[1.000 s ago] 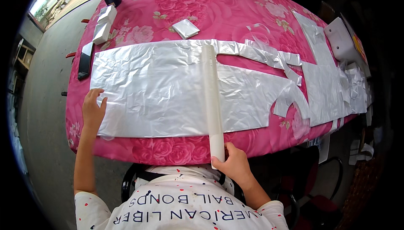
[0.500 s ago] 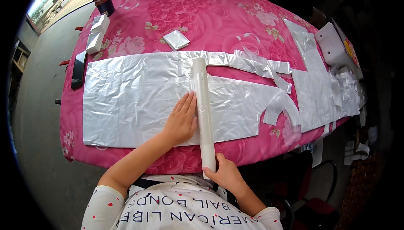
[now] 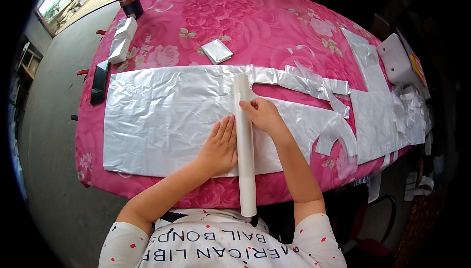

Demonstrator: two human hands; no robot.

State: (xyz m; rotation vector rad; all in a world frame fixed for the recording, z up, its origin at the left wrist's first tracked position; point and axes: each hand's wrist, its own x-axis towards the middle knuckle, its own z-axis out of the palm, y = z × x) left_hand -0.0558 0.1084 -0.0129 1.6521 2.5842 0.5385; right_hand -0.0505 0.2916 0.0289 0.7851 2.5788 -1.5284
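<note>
Right grip [image 3: 261,114] apparently pinching white roll [image 3: 246,160]; left grip [image 3: 219,147] laid flat, unclenched, beside it; dark-lettered shirt [image 3: 221,246] below.

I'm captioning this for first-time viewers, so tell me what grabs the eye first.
The hot-pink rose-print tablecloth fills most of the view, with a silvery plastic apron spread flat across its near half. Over the apron lies a long white roll, its near end jutting past the table edge; the right hand grips its far half, while the left hand rests flat just left of it.
</note>
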